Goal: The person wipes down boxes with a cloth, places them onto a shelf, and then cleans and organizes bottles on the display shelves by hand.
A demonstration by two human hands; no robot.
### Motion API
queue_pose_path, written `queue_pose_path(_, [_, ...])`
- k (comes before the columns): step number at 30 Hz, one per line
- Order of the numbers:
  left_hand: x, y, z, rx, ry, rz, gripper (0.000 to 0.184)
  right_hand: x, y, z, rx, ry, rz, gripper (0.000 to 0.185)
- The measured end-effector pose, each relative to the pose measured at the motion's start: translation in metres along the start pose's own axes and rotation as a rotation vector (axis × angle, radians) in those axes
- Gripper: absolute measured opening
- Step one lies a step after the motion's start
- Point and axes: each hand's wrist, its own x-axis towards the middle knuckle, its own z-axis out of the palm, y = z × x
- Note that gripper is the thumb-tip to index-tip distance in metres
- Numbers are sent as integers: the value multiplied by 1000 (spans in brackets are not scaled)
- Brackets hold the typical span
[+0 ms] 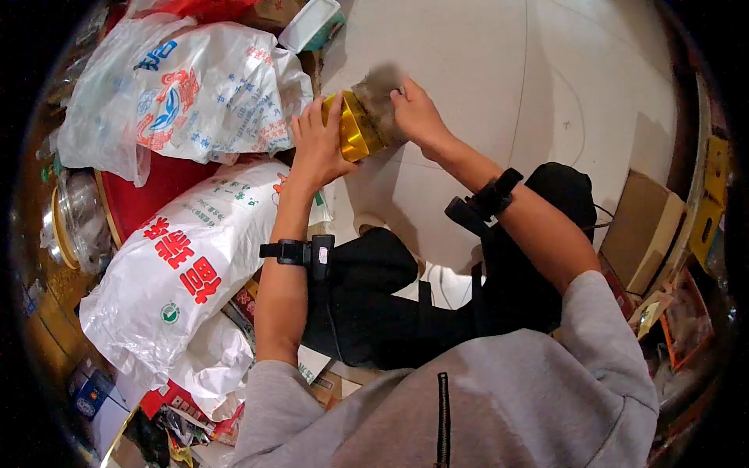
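Above the tiled floor, a shiny golden-yellow container [359,129] with a box-like body is between my two hands. Its greyish far part is smeared, so its exact kind cannot be made out. My left hand [318,148] is wrapped around the golden near side, fingers over the top and thumb below. With curled fingers, my right hand [420,118] grips the greyish end on the right. Each wrist wears a black strap with a small device.
Two large white printed plastic bags, one upper [226,93] and one lower [172,265], are piled at the left. A white tub [310,23] sits at the top. To the right, a cardboard box [644,230] stands against shelving. Pale floor tiles [476,70] extend ahead.
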Motion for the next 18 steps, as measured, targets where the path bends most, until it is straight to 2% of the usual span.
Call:
queue_pose_path(3, [1,3,1,-60,89,-24,130,-4,-10,4,4,-13,34,30])
queue_pose_path(5, [-5,6,2,-101,107,-26,130,-4,-14,2,-107,-9,-45,32])
queue_pose_path(10, [-19,10,10,-194,173,18,125,-21,-24,14,-111,-69,-183,38])
queue_pose_path(12, [-26,11,16,-269,235,25,116,-30,-22,29,-128,-96,-337,47])
queue_pose_path(13, [-30,10,17,-271,232,23,116,-33,-20,33,-128,-98,-332,47])
queue_pose_path(15, [-40,7,21,-387,170,-22,108,-39,-15,40,-269,-125,-517,50])
queue_pose_path(16, [-46,0,27,-430,159,18,93,-39,-13,44,-254,-202,-511,55])
queue_pose_path(17, [-52,-4,32,-434,160,13,93,-41,-12,49,-256,-208,-509,55])
queue_pose_path(18, [-57,-7,34,-257,148,-23,85,-44,-11,56,-335,-206,-562,56])
